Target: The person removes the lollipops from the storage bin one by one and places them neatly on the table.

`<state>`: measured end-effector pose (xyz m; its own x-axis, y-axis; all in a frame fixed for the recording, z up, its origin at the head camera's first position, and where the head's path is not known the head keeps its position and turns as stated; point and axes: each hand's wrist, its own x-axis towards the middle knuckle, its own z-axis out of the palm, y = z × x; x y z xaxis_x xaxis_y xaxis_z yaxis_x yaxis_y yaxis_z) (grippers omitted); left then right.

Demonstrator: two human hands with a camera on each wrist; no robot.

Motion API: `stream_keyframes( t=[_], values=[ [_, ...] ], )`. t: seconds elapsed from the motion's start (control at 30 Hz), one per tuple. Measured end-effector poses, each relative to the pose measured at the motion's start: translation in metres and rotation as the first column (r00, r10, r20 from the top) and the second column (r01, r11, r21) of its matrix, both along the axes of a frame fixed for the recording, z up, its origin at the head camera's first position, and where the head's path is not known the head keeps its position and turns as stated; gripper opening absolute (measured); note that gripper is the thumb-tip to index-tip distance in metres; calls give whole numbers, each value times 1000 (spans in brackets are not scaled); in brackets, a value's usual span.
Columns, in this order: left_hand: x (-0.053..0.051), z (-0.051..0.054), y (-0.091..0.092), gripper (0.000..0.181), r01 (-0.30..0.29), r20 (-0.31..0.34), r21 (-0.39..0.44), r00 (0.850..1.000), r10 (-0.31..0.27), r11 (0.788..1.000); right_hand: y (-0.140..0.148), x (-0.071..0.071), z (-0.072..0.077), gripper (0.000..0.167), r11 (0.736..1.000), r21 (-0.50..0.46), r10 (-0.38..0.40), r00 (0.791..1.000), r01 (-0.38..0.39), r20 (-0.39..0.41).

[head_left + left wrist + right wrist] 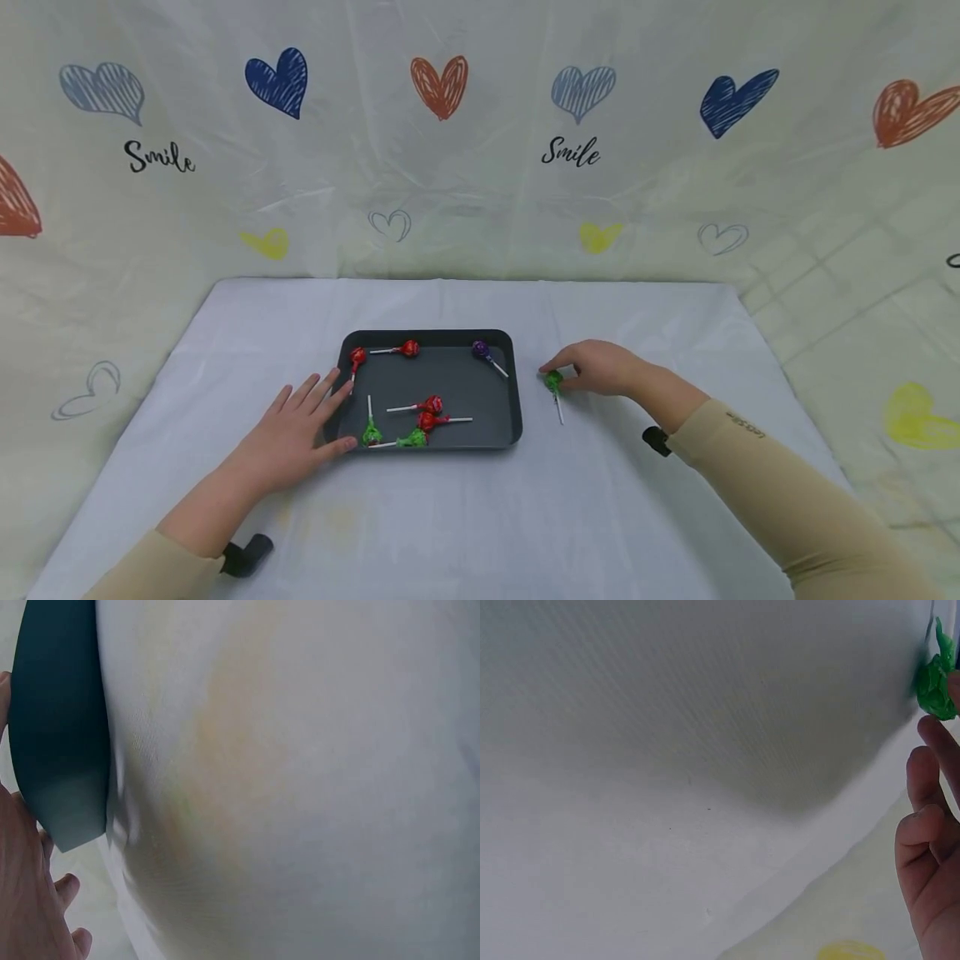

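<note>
A dark tray [442, 375] stands on the white cloth; in the left wrist view its side [60, 735] shows at the left. Fingers spread, my left hand [288, 437] [26, 892] rests against the tray's left edge. To the right of the tray, my right hand [603, 368] [934, 847] has thumb and index finger around the wrapped head of a green lollipop [553, 381] [934, 686], whose stick points toward me. Inside the tray lie several red lollipops [409, 348], two green ones [414, 438] and a purple one [480, 350] at the back right.
The white cloth [450, 517] covers the table around the tray. Behind it hangs a pale backdrop [487, 183] with hearts and lettering. A small black device [247, 556] sits at my left wrist, another [656, 441] at my right.
</note>
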<state>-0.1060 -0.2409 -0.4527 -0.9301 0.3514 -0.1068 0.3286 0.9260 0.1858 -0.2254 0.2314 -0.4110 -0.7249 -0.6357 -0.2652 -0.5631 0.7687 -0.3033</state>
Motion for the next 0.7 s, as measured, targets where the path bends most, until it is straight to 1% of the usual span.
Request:
stream_keyframes(
  t=[0.13, 0.23, 0.37, 0.7],
  values=[
    [0, 1, 0, 94, 3, 1, 7, 1000, -3, 1000, 2, 0, 3, 34, 999, -30, -31, 999, 31, 17],
    [0, 1, 0, 95, 3, 1, 8, 1000, -3, 1000, 3, 0, 3, 33, 998, -29, -57, 998, 58, 29],
    [0, 2, 0, 97, 3, 0, 9, 1000, -3, 1000, 2, 0, 3, 32, 997, -25, -67, 997, 68, 40],
    [0, 0, 0, 97, 9, -5, 24, 1000, -8, 1000, -2, -3, -5, 29, 996, -17, -85, 995, 86, 45]
  ],
)
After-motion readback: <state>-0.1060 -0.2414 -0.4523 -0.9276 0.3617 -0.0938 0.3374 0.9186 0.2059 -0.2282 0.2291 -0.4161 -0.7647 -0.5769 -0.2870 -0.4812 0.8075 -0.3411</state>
